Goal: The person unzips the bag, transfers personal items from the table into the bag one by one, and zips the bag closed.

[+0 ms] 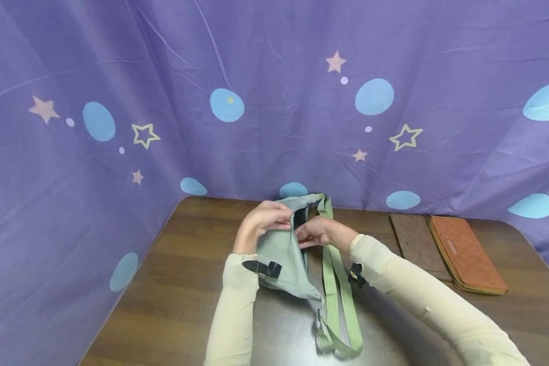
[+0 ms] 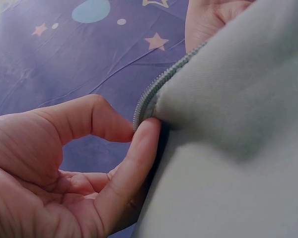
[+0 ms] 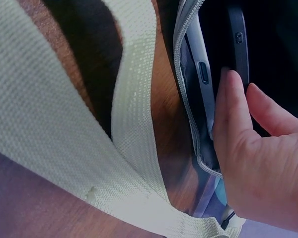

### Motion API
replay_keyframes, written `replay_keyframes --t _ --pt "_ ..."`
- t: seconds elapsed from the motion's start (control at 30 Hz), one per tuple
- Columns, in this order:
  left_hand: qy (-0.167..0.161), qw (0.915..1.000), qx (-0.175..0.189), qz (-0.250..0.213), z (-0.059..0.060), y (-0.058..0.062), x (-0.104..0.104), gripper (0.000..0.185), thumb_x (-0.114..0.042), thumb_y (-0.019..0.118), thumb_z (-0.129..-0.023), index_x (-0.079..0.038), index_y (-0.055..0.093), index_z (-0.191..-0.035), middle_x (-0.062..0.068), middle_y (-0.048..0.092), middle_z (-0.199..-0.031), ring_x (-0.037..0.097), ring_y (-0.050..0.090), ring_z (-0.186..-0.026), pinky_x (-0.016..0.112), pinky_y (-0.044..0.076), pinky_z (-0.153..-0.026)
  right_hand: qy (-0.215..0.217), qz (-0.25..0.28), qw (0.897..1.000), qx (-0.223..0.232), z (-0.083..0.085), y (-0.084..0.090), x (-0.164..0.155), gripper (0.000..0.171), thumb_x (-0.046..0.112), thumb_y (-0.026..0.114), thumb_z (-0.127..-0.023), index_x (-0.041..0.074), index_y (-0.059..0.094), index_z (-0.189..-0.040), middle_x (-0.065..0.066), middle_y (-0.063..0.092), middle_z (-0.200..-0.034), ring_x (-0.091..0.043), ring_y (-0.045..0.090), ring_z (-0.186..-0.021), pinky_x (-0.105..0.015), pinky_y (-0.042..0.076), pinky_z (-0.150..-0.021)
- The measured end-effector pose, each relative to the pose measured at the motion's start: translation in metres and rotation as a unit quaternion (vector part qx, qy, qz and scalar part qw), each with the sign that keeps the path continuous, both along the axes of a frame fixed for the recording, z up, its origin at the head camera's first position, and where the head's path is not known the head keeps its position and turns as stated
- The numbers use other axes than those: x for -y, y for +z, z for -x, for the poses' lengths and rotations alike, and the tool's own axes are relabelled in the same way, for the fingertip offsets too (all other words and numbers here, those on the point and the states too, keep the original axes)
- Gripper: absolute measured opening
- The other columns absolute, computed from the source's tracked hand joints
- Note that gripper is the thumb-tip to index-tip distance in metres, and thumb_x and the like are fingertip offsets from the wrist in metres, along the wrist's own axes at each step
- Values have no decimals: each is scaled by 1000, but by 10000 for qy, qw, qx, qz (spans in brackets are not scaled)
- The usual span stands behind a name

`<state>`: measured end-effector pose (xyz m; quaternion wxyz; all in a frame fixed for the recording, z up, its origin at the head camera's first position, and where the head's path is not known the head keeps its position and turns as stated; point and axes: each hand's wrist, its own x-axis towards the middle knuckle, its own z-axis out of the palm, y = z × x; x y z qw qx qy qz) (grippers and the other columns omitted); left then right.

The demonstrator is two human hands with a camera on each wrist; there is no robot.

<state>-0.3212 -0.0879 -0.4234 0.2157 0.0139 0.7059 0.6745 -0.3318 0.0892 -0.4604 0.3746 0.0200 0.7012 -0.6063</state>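
Cropped strap (image 3: 44,114), right hand (image 3: 265,161) against half-hidden device (image 3: 239,49)

one left hand (image 1: 268,217), one right hand (image 1: 319,232), one green bag (image 1: 284,249) at both; two slim objects (image 3: 239,47) beside the right; two flat cases (image 1: 471,254) further right; one counter (image 1: 164,290) beneath.

The sling bag (image 1: 276,256) is matt, smooth cloth, its webbing strap (image 3: 79,144) ribbed; the wood-grain tabletop (image 1: 183,284) (glossy where lit) looks smooth.
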Motion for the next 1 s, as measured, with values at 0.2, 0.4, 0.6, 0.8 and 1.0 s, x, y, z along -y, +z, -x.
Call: replay_keyframes --t 0.2,0.4,0.6,0.8,1.0 --pt "-9 10000 -25 11 -2 8 1 9 5 56 -91 4 63 -97 1 59 -75 9 61 -71 22 66 -76 73 70 9999 -42 3 3 2 38 -16 46 -95 -20 52 -133 1 69 -75 -8 65 -72 -18 63 -72" --pt "-39 10000 3 -3 -1 11 2 9 5 57 -92 5 63 -98 1 60 -75 10 62 -70 22 66 -75 -76 48 9999 -116 4 1 5 38 -17 47 -94 -20 54 -131 -1 69 -74 -9 65 -70 -20 64 -71" --pt "18 10000 20 -35 0 10 3 7 5 57 -92 2 63 -94 1 60 -75 10 63 -70 21 65 -74 -450 -152 9987 -168 2 1 8 35 -19 53 -91 -21 58 -126 -4 70 -73 -11 66 -69 -23 66 -73" --pt "14 10000 35 -62 0 9 4 8 5 57 -92 -1 62 -91 1 60 -74 10 63 -70 20 65 -73 -562 -365 9973 -298 1 4 10 27 -21 57 -88 -21 65 -114 -6 67 -68 -13 66 -64 -24 67 -71" --pt "36 10000 24 -75 -2 8 4 8 5 57 -92 0 63 -93 1 60 -74 10 62 -70 21 65 -74 -546 -578 9961 -387 -2 9 11 23 -22 63 -84 -19 69 -106 -7 68 -65 -14 65 -58 -24 66 -67"
